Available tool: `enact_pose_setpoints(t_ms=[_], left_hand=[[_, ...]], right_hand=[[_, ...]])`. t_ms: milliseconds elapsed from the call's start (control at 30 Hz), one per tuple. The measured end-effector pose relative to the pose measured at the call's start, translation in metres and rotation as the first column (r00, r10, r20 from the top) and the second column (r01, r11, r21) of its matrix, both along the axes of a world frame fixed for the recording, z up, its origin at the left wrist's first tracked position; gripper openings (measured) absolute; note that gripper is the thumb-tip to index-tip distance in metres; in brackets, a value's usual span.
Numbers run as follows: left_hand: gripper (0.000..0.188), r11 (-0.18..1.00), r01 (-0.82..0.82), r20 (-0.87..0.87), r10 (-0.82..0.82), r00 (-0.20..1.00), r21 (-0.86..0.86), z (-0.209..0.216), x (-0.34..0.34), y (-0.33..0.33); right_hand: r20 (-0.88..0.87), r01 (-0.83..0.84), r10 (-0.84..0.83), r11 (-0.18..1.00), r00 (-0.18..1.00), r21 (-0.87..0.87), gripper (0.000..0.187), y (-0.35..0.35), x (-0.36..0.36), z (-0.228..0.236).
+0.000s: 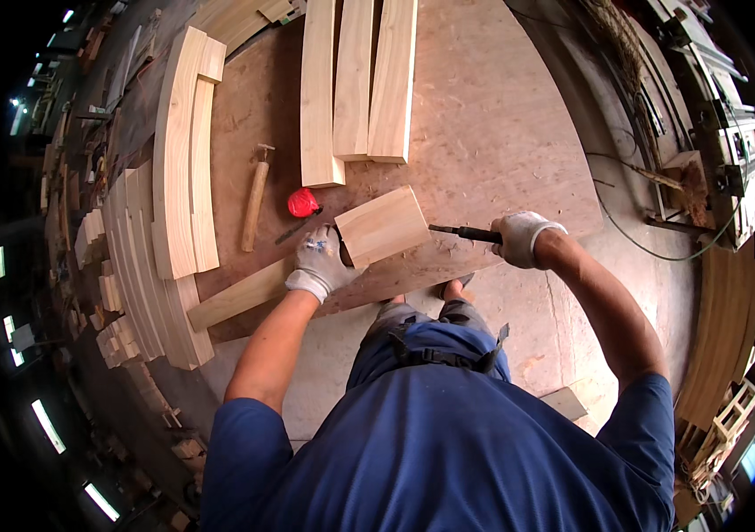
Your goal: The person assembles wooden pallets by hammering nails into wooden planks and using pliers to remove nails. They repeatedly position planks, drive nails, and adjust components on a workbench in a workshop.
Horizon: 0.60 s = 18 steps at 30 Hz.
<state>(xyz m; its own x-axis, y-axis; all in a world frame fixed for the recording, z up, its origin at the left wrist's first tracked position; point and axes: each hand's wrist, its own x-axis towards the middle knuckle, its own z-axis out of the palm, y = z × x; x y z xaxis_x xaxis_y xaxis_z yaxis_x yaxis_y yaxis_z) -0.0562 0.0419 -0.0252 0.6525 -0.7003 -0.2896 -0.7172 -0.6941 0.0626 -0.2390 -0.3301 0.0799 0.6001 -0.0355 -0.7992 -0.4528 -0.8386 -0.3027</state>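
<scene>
1. From where I stand, the left hand (pixel 320 259), gloved, lies at the left end of the block (pixel 386 223). Its fingers are partly bent, the thumb along the near edge; how firmly they grip, I cannot tell.
2. The right hand (pixel 524 239), also gloved, has its fingers closed around the dark handle of a slim tool (pixel 477 234).
3. The tool points left, its tip at the block's right end; whether it touches, I cannot tell.
4. The block sits near the front edge of the desk (pixel 493 115), between the hands.
5. A plank (pixel 245 296) runs from the left hand toward the lower left.
6. Beyond the left hand lies a red item (pixel 303 203); left of that, a hammer (pixel 256 202).
7. Three beams (pixel 355 84) lie side by side at the far side of the block.
</scene>
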Motion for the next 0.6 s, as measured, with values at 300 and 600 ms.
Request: enact_pose_setpoints(t_ms=[300,600], left_hand=[[0.091,0.999,-0.008,-0.048,0.006,0.999,-0.034,0.005,-0.002,-0.004],[0.086,0.995,0.017,-0.029,-0.020,0.999,-0.100,0.007,-0.002,-0.002]], right_hand=[[-0.512,0.819,-0.693,0.202,0.507,0.537,0.038,0.072,-0.079,-0.049],[-0.795,0.557,-0.594,-0.620,0.128,0.552,0.021,0.187,-0.099,-0.104]])
